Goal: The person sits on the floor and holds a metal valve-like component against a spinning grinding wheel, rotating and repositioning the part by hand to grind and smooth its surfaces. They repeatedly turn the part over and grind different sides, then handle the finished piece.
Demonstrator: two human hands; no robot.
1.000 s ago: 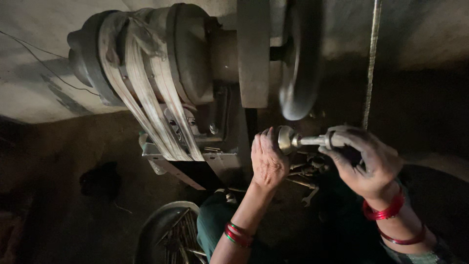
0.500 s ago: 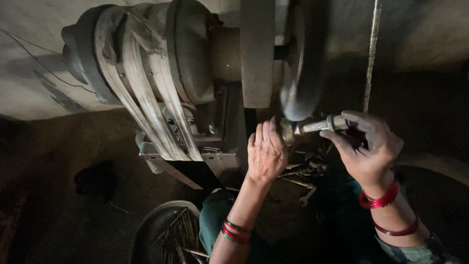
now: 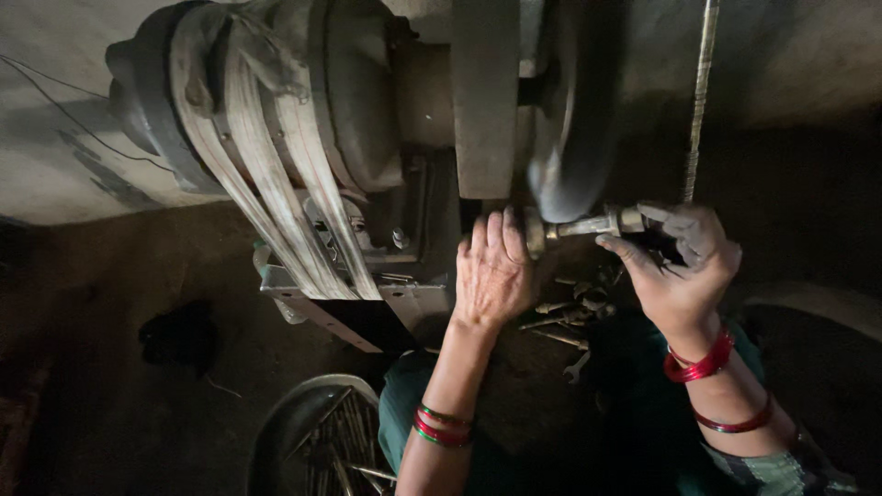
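A brass-coloured metal part (image 3: 577, 226), a short rod with a round head, is pressed against the lower rim of a dark wheel (image 3: 571, 138) on a motor-driven machine (image 3: 303, 119). My right hand (image 3: 682, 262) grips the rod's outer end with its blackened fingers. At the part's round head, beside the wheel, my left hand (image 3: 493, 271) rests with fingers together, steadying it. Both wrists carry red bangles.
A round metal bowl (image 3: 292, 432) holding several thin metal rods sits low, left of my left arm. More metal pieces and a small spanner (image 3: 577, 366) lie under my hands. A thin vertical rod (image 3: 698, 101) rises at the right. A dark lump (image 3: 179, 335) lies on the floor.
Both hands and the part have shifted slightly up, bringing the part's head against the wheel's rim. The view has moved a little closer to the machine.
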